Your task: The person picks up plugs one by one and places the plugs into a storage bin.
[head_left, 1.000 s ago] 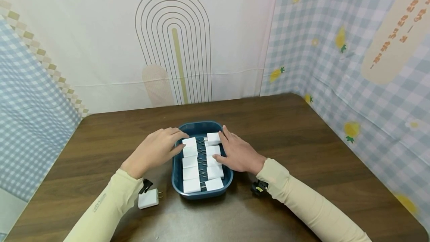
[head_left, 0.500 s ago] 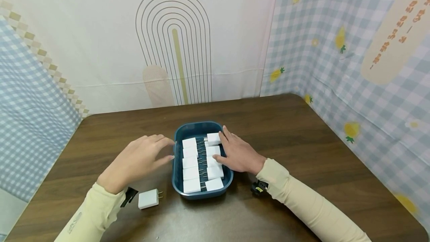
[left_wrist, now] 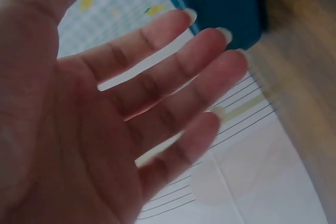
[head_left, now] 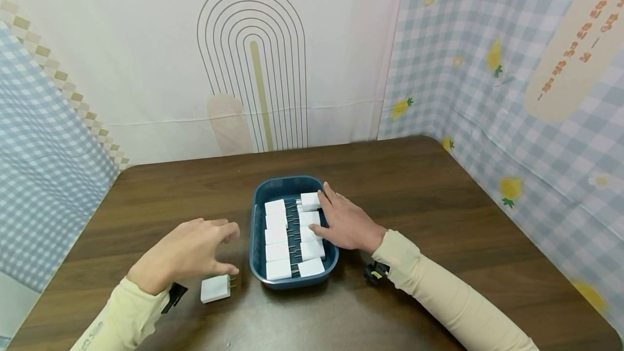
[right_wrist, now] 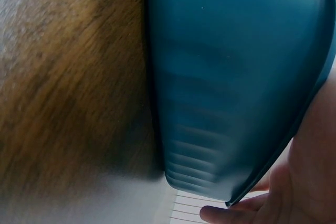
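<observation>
A dark blue plastic basket (head_left: 254, 259) stands mid-table in the head view, holding two columns of white plug chargers (head_left: 277, 252) whose metal prongs face the middle. My right hand (head_left: 347, 225) rests over its right rim, fingers extended, thumb and fingertips at the right column of chargers. One more white charger (head_left: 213, 289) lies on the table left of the basket, prongs pointing right. Just above and behind it hovers my left hand (head_left: 187, 248), thumb and fingers spread apart and holding nothing. The left wrist view shows that bare palm (left_wrist: 84, 129).
The brown wooden table (head_left: 390, 177) reaches back to a white cloth backdrop (head_left: 146, 69). A checked cloth (head_left: 487, 96) hangs along the right side, another (head_left: 44, 177) along the left. The basket's outer wall (right_wrist: 236, 77) fills much of the right wrist view.
My left hand has drawn away from the left column of chargers, leftward and toward me, to the lone charger. The right hand and the basket have not moved.
</observation>
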A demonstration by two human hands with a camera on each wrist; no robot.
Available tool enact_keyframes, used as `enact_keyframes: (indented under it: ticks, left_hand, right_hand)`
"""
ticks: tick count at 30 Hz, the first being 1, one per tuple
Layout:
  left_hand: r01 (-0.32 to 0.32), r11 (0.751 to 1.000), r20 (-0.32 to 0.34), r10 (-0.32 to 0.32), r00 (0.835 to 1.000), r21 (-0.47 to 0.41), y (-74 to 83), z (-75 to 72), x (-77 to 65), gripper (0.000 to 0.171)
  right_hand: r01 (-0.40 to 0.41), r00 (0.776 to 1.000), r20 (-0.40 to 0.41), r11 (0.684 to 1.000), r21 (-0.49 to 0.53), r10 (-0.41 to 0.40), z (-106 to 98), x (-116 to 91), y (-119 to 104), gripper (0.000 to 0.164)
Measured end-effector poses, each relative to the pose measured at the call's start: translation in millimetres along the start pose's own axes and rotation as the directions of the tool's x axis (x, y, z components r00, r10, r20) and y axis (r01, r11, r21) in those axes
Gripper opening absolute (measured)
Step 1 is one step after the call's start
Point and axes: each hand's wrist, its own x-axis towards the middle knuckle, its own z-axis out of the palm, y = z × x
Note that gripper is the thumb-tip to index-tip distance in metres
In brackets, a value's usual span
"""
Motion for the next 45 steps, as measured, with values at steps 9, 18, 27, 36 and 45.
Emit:
enact_keyframes:
  ticks: [9, 18, 27, 36, 45]
  left_hand:
    - [0.039, 0.994, 0.184, -0.020, 0.983, -0.101, 3.9, 18.4, -0.1, 0.057]
    - [0.081, 0.988, 0.248, -0.047, 0.968, -0.128, 9.4, 29.3, 0.7, 0.055]
    - [0.116, 0.987, 0.285, -0.080, 0.955, -0.112, 8.6, 29.9, -0.4, 0.054]
    - [0.133, 0.985, 0.286, -0.097, 0.953, -0.108, 7.0, 30.5, -4.5, 0.055]
    - [0.135, 0.983, 0.290, -0.094, 0.952, -0.127, 5.3, 32.8, -3.6, 0.050]
  right_hand:
    - [-0.001, 1.000, -0.003, 1.000, -0.005, 0.001, -0.6, -0.2, 0.5, 0.087]
    - [-0.003, 1.000, -0.002, 1.000, -0.001, 0.003, -0.5, -0.3, 0.2, 0.087]
    - [-0.001, 1.000, -0.002, 1.000, -0.005, 0.001, -0.6, -0.2, 0.6, 0.087]
    - [-0.008, 1.000, 0.002, 1.000, -0.002, 0.008, -0.2, -0.2, 0.6, 0.087]
    - [-0.006, 1.000, 0.003, 1.000, 0.002, 0.006, 0.2, 0.3, 1.2, 0.087]
